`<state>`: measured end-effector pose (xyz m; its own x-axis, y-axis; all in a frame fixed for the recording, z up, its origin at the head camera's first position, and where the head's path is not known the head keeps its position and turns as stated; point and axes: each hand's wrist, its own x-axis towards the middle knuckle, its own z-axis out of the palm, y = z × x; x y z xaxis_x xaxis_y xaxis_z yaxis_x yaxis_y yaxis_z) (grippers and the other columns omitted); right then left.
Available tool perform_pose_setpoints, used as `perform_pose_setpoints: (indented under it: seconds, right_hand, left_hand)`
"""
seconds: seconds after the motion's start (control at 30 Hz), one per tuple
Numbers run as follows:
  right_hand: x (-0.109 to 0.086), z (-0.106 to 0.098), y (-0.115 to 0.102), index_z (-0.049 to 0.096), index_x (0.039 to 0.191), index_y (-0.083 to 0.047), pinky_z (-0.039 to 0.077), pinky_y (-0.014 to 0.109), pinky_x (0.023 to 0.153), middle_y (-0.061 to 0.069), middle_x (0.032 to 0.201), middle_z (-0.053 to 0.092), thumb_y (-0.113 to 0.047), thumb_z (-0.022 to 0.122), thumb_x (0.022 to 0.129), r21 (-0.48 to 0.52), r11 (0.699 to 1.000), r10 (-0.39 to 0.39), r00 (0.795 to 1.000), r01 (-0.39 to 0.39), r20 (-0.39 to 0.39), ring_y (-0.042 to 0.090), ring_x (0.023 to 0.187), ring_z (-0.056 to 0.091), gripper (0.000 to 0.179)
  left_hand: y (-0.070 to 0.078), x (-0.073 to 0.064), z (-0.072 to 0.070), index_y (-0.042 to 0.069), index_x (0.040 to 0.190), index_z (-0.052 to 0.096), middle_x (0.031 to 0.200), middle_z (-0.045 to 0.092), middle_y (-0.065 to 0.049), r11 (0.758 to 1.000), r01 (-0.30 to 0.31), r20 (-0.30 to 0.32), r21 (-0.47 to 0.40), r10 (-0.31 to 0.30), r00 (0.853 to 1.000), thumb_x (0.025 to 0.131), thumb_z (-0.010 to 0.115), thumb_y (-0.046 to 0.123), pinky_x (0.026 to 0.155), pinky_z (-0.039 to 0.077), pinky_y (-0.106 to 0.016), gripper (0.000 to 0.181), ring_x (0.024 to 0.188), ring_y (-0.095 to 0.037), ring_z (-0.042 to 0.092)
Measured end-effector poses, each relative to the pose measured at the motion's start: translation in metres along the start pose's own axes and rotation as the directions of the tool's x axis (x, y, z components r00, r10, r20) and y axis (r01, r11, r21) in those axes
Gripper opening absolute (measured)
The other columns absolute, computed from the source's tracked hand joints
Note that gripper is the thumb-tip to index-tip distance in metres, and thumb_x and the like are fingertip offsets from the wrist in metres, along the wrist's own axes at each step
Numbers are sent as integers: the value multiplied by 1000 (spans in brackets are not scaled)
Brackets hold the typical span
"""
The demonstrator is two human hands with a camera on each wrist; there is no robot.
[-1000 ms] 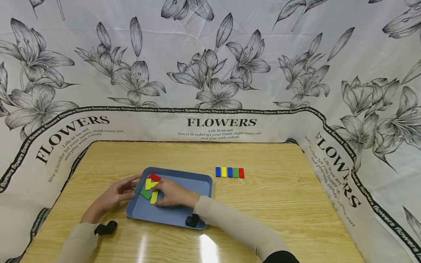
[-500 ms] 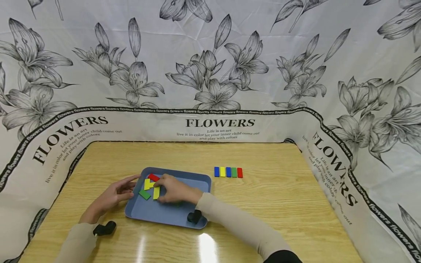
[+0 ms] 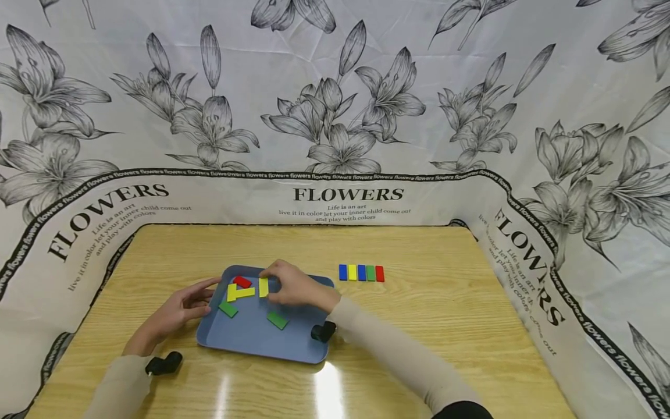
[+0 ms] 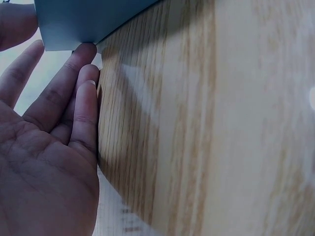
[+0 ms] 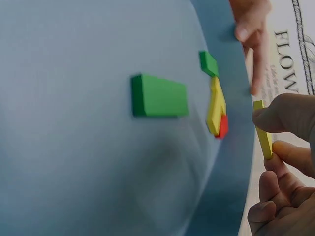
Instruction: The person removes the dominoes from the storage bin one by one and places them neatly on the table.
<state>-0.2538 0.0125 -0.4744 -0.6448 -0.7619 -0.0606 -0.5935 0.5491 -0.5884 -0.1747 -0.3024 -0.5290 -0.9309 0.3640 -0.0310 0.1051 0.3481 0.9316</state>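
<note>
My right hand [image 3: 295, 284] pinches a yellow block [image 5: 264, 130] between thumb and fingers, over the far half of the blue tray [image 3: 262, 352]. Below that hand a green block [image 3: 277, 320] lies flat in the tray. Toward the tray's left side are a second green block [image 3: 228, 309], a red block [image 3: 242, 282] and two yellow blocks [image 3: 244, 293] set against each other in a T. My left hand [image 3: 178, 311] stays at the tray's left wall, its fingers extended along the outside, with the fingertips right at the wall in the left wrist view.
Right of the tray, a row of blocks [image 3: 362, 273] lies side by side on the wooden table [image 3: 429, 326]: blue, yellow, blue, green, red. A flower-printed cloth [image 3: 345, 201] stands as a wall around the table's back and sides.
The right hand has lifted the yellow block off the left group and carried it right and away from me. The green block beneath has come into sight. The left hand holds its place.
</note>
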Motion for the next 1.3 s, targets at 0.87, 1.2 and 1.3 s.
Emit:
perform_pose_setpoints:
  seconds: [0.87, 1.2, 1.3]
  right_hand:
    - [-65, -78, 60, 64, 138, -6, 47, 35, 81, 11, 132, 61, -16, 76, 91, 114, 991, 99, 968, -74, -231, 23, 98, 52, 49]
    - [-107, -93, 96, 64, 137, -7, 44, 37, 76, 12, 132, 59, -14, 72, 89, 142, 972, 219, 938, -187, -267, 25, 95, 48, 49]
    - [-119, -91, 106, 64, 136, -5, 43, 34, 72, 15, 132, 59, -12, 73, 91, 142, 968, 239, 933, -207, -268, 28, 95, 49, 47]
  left_hand:
    - [1, -1, 2, 3, 158, 39, 145, 52, -35, 1000, 26, -9, 6, -26, 1000, 101, 65, 14, 90, 54, -21, 63, 114, 5, 59]
    - [-5, 1, 2, 6, 158, 40, 146, 53, -32, 999, 38, -10, 10, -38, 999, 101, 67, 17, 92, 53, -22, 64, 114, 5, 59]
    - [-6, 1, 2, 5, 158, 39, 147, 52, -33, 999, 33, -7, 3, -33, 999, 101, 66, 16, 92, 53, -22, 64, 115, 6, 58]
